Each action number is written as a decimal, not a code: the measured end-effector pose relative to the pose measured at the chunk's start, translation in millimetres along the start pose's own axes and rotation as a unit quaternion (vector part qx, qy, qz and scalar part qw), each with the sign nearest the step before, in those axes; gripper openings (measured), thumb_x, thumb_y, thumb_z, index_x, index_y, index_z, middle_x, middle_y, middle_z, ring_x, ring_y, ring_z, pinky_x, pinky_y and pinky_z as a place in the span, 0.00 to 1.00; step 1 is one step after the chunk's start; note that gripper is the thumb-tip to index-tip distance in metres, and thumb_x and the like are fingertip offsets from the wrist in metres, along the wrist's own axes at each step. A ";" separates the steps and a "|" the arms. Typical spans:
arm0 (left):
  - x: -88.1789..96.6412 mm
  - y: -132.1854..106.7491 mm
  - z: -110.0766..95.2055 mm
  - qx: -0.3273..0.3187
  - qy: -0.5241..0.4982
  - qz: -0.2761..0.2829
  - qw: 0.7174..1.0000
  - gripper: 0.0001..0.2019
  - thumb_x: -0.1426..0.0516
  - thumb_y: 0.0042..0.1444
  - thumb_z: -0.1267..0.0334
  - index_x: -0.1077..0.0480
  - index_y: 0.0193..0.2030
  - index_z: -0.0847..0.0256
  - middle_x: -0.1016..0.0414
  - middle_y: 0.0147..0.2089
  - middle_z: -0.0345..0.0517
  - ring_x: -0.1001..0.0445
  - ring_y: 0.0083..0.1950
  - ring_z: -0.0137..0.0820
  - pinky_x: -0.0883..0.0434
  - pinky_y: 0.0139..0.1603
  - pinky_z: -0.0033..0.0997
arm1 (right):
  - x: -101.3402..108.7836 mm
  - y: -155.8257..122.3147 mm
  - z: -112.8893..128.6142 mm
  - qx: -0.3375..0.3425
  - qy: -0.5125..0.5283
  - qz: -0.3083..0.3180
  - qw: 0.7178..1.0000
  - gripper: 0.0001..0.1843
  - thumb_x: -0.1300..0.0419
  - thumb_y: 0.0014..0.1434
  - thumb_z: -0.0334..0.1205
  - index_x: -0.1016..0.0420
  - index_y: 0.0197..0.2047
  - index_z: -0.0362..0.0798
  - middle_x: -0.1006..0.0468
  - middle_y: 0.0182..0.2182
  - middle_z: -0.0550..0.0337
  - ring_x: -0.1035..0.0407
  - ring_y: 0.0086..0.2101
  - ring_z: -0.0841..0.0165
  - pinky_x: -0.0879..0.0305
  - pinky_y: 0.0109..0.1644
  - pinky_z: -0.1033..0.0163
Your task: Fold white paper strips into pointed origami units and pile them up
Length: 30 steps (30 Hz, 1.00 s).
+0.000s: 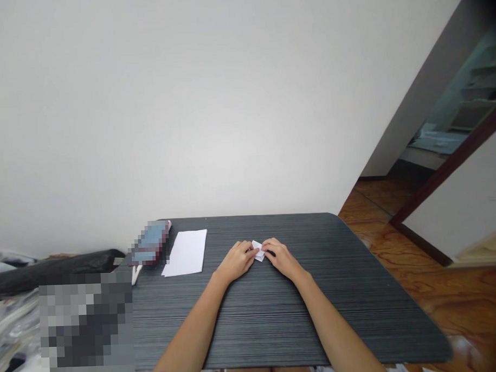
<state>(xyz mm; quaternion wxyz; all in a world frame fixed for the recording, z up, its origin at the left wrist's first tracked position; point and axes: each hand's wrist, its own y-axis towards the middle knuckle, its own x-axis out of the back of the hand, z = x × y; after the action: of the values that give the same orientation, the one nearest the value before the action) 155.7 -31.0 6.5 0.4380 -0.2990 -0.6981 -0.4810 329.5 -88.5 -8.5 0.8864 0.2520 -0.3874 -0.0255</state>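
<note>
A small piece of folded white paper (258, 249) lies on the dark table between my two hands. My left hand (237, 259) grips its left side, with thumb and fingers pressed together at the edge. On the opposite side, my right hand (282, 256) pinches the paper's right edge between thumb and fingers. Fingertips cover parts of the paper, so its full folded shape is hidden.
The dark grained table (269, 326) stands against a white wall (229, 100). Left of my hands are white paper sheets (186, 253) and a blurred-out device (150, 243). A long black bag (55, 268) lies beyond the table's left edge. Wooden floor (405, 251) shows at right.
</note>
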 end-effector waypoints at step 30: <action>-16.7 0.6 10.4 0.213 -0.093 -0.039 0.972 0.08 0.51 0.53 0.65 0.33 0.29 0.63 0.36 0.32 0.45 0.39 0.38 0.31 0.40 0.40 0.31 | -1.1 2.1 -5.2 -0.145 -0.027 -0.007 0.989 0.07 0.48 0.51 0.34 0.33 0.24 0.46 0.36 0.24 0.62 0.40 0.27 0.72 0.44 0.33 0.67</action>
<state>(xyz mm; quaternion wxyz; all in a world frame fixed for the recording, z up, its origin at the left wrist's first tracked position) 160.1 -21.1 -9.8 0.4057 -0.2142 -0.8335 -0.3079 332.0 -84.2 -11.2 0.9028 0.1228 -0.4014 -0.0938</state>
